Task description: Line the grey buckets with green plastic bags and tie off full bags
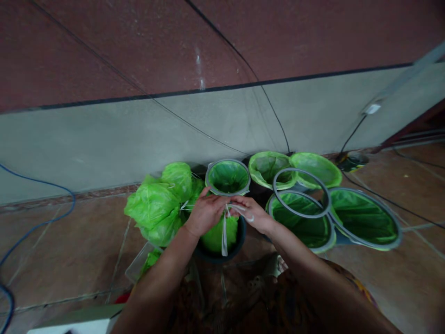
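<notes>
Both my hands meet over a dark bin (239,241) with a green bag (213,236) inside. My left hand (205,213) is closed, pinching white drawstrings (224,234) that hang down over the bag. My right hand (251,213) is closed too, gripping the same strings from the right. Directly behind my hands stands a grey-rimmed bin (227,177) lined with a green bag.
Tied green bags (156,208) are piled at the left. To the right stand several green-lined bins (365,218), and a loose grey ring (301,192) rests across them. Black cables (274,116) run down the wall. A blue cable (41,222) lies on the tile floor at left.
</notes>
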{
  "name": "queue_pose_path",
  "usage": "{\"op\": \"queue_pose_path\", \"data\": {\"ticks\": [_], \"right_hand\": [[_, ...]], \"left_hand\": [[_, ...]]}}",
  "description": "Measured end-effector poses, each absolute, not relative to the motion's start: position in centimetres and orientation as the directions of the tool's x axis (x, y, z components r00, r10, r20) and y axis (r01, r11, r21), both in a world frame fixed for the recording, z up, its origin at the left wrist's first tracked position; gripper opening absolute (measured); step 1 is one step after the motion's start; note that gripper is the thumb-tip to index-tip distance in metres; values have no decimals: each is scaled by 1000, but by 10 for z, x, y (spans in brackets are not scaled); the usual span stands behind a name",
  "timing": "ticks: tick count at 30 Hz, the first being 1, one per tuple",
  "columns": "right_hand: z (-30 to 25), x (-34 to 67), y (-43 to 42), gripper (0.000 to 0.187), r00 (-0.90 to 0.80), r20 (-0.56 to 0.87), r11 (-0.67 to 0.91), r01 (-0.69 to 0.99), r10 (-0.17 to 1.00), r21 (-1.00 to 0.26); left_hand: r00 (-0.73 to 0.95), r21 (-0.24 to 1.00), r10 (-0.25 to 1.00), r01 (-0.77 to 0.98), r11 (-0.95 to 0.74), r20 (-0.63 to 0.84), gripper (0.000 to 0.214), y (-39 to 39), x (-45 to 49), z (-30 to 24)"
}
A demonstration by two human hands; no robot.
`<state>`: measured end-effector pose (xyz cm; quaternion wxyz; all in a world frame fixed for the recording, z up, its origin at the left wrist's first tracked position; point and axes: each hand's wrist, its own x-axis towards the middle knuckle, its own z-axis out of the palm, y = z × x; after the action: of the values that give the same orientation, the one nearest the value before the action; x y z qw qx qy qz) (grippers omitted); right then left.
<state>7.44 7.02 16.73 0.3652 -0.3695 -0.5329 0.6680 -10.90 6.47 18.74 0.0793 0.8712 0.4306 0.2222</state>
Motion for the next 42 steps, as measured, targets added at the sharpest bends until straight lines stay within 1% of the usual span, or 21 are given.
{"op": "queue_pose_path", "data": {"ticks": [2,5,7,9,12,14,15,18,20,24,26,28,29,31,32,34,36,38,39,40,42], "right_hand": [[170,76,69,31,-506,-137,-233,-131,852,-964],[170,78,67,30,-551,-149,-266,-140,821,-954],[166,77,68,25,-500,-167,-256,-114,850,-960],[162,76,71,19,-407,-157,-199,-62,900,-978],[159,79,75,16,-207,-14,13,129,978,-992],[160,84,77,17,-89,98,121,310,991,-943],[162,87,79,19,-58,127,139,381,990,-914],[163,95,80,23,-50,123,132,495,991,-859],[161,99,81,23,-60,123,135,587,991,-798],[151,106,83,23,-40,113,100,798,993,-595],[146,109,85,22,-26,110,84,826,994,-557],[143,111,87,20,-29,100,83,799,995,-596],[143,111,89,20,-38,85,84,765,996,-638],[145,109,91,18,-75,37,77,649,996,-757],[146,108,91,18,-102,6,63,562,995,-825],[151,105,91,19,-162,-69,-7,353,984,-935],[158,102,89,23,-221,-138,-98,182,965,-978],[164,101,85,26,-271,-171,-146,111,947,-983],[167,100,83,27,-294,-171,-148,101,940,-984],[169,100,81,27,-315,-168,-144,98,934,-985],[173,99,78,28,-347,-161,-134,98,924,-986]], "left_hand": [[535,344,755,676,-652,379,21,64,-106,187],[521,384,739,635,-670,428,20,63,-101,187],[504,403,749,635,-659,430,20,63,-99,188],[500,419,761,637,-647,414,21,62,-98,187],[471,453,797,657,-603,378,20,62,-100,186],[438,483,831,676,-556,343,20,62,-102,184],[422,498,848,686,-530,322,20,63,-103,183],[389,527,888,715,-459,246,21,64,-105,181],[351,518,916,756,-400,196,21,65,-107,179],[239,435,968,866,-247,74,17,66,-112,176],[169,405,986,901,-156,3,16,68,-114,175],[94,412,993,909,-58,-66,17,71,-116,174],[71,442,992,897,-19,-101,18,73,-116,174],[49,560,984,827,57,-173,20,76,-114,174],[40,642,977,760,107,-210,21,77,-112,174],[19,803,957,549,233,-291,21,78,-108,174],[16,891,927,283,356,-375,21,78,-102,174],[34,899,900,73,431,-434,23,76,-98,173],[37,893,892,12,451,-451,25,76,-96,173],[36,888,888,-21,460,-459,28,75,-96,172],[50,893,892,-20,450,-449,31,73,-95,170]]}}
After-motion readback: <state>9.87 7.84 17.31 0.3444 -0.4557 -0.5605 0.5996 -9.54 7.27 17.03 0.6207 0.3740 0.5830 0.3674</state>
